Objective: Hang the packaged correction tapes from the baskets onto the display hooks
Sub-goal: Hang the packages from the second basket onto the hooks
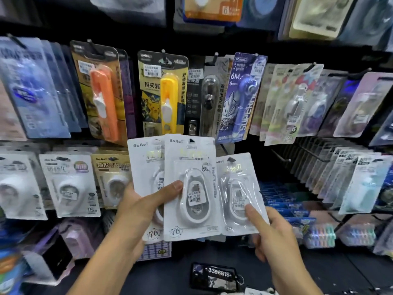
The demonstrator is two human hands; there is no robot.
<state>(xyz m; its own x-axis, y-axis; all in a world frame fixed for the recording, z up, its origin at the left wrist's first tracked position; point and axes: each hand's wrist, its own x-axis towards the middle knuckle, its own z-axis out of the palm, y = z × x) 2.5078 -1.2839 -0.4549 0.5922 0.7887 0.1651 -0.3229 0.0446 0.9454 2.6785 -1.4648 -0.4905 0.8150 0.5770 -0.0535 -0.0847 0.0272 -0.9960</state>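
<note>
A dark display wall fills the view, its hooks crowded with carded stationery, among them a yellow Pikachu-card pusher pack and a blue 6M correction tape pack. Before it, the left hand grips two overlapping white BoBo correction tape packs, thumb across the front one. The right hand pinches a third white pack by its lower corner, just beside them.

Correction tape packs — glossy plastic, white card.
</note>
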